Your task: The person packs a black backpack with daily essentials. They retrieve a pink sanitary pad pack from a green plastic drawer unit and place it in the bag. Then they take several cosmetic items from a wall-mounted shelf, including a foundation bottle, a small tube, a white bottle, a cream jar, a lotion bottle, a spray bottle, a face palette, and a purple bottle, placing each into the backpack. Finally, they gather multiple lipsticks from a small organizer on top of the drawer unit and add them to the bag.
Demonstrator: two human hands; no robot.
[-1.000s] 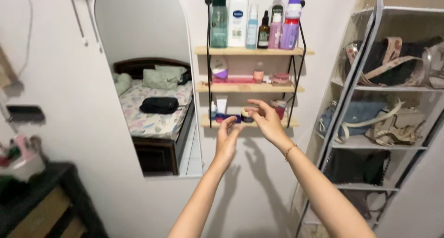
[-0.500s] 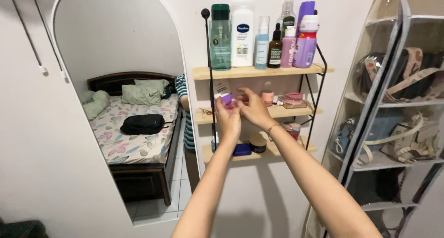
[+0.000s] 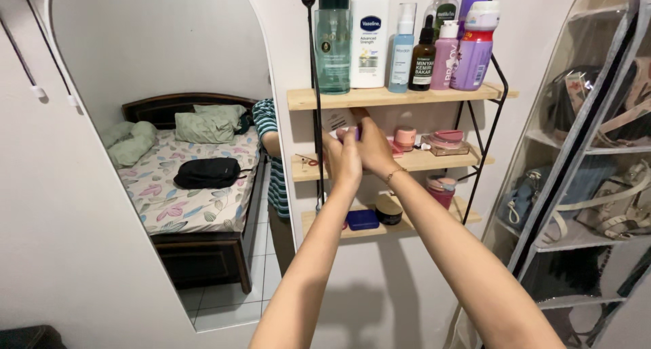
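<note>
just above the centre of the frame, a small purple-and-white jar [image 3: 348, 132] is pinched between the closed fingers of the left hand [image 3: 344, 160] and the right hand [image 3: 375, 145], in front of the middle shelf [image 3: 434, 160]. if grip is lost, the jar could be dropped onto the blue case [image 3: 362, 219] and dark round tin [image 3: 388, 210] lower down. the pink pot [image 3: 405, 138] just right could be knocked by the right hand.

Seven bottles [image 3: 369, 37], three wooden shelves [image 3: 397, 97]
</note>
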